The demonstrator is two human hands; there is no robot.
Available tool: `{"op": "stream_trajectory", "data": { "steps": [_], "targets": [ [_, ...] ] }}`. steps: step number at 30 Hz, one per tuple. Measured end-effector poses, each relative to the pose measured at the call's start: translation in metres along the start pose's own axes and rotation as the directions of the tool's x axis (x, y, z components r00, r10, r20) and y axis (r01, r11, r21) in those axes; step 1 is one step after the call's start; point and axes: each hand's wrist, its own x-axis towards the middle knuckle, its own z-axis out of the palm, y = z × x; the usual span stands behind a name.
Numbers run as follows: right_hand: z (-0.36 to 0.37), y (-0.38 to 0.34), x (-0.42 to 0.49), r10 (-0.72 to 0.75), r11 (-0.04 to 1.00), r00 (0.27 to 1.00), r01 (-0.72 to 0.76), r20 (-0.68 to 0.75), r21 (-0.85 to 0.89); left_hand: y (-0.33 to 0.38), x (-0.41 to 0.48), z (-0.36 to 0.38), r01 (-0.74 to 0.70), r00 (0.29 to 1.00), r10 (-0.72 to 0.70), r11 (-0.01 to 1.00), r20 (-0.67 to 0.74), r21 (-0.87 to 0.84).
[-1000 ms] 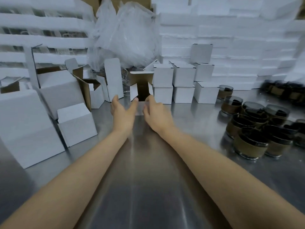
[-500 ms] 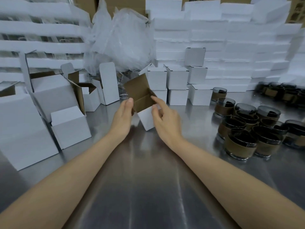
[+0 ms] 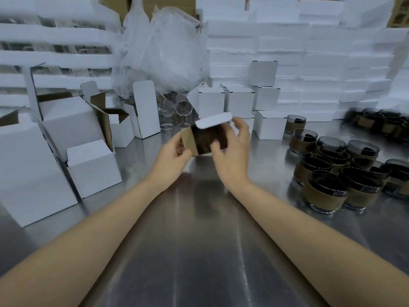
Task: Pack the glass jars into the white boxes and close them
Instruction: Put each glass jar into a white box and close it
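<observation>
On our far left stand the big white cartons (image 3: 28,173), and just right of them a few small white boxes (image 3: 119,127) with their flaps up, resting on the steel table (image 3: 199,240). Behind these slumps a clear plastic bag (image 3: 163,52).

In the middle we hold one small white box (image 3: 208,138) above the table, tipped so its mouth faces us. The inside is dark and we cannot tell whether anything is in it. Our left hand (image 3: 171,158) pinches the brown side flap (image 3: 188,138) between thumb and curled fingers. Our right hand (image 3: 230,149) grips the other side, thumb on the near edge and fingers curved around the far corner under the white lid flap (image 3: 213,121).

Right of that sit stacked closed boxes (image 3: 239,100). Far right, the glass jars (image 3: 325,189) in brown sleeves cluster on the table, well apart from our hands and not yet packed.

We judge this to be the box-opening step. To do it well, we should:

- square the walls
- fold both side flaps and the lid fully outward so the mouth stays clear
- stand the box on the table
- let the left hand steady it while the right hand fetches the nearest jar

The sleeve could snag on a flap, so the jar should go in straight.
</observation>
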Motion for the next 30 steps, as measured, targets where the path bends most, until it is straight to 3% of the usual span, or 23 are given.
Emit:
{"op": "stream_trajectory", "data": {
  "steps": [4, 9, 15, 19, 26, 30],
  "targets": [
    [-0.002, -0.001, 0.002, 0.121, 0.963, 0.992, -0.124, 0.029, 0.239, -0.001, 0.002, 0.001, 0.022, 0.998, -0.027, 0.996, -0.061, -0.081],
    [-0.006, 0.006, 0.008, 0.323, 0.876, 0.945, -0.316, 0.042, 0.365, -0.003, 0.004, -0.005, 0.018, 0.986, -0.052, 0.977, -0.156, -0.213],
    [-0.005, 0.003, 0.006, 0.242, 0.894, 0.964, -0.264, 0.106, 0.363, -0.004, 0.007, -0.011, 0.145, 0.971, -0.197, 0.936, -0.136, -0.321],
    [-0.003, 0.004, 0.007, 0.279, 0.910, 0.947, -0.313, 0.157, 0.272, -0.003, 0.008, -0.007, 0.213, 0.960, -0.264, 0.904, -0.094, -0.371],
    [0.000, 0.006, 0.009, 0.342, 0.917, 0.860, -0.393, 0.379, 0.065, -0.002, 0.008, -0.008, 0.265, 0.944, -0.328, 0.814, -0.031, -0.516],
    [-0.024, -0.007, 0.025, 0.337, 0.941, 0.785, -0.264, 0.520, -0.211, -0.005, 0.013, -0.016, 0.247, 0.935, -0.349, 0.774, -0.069, -0.583]
  ]
}}
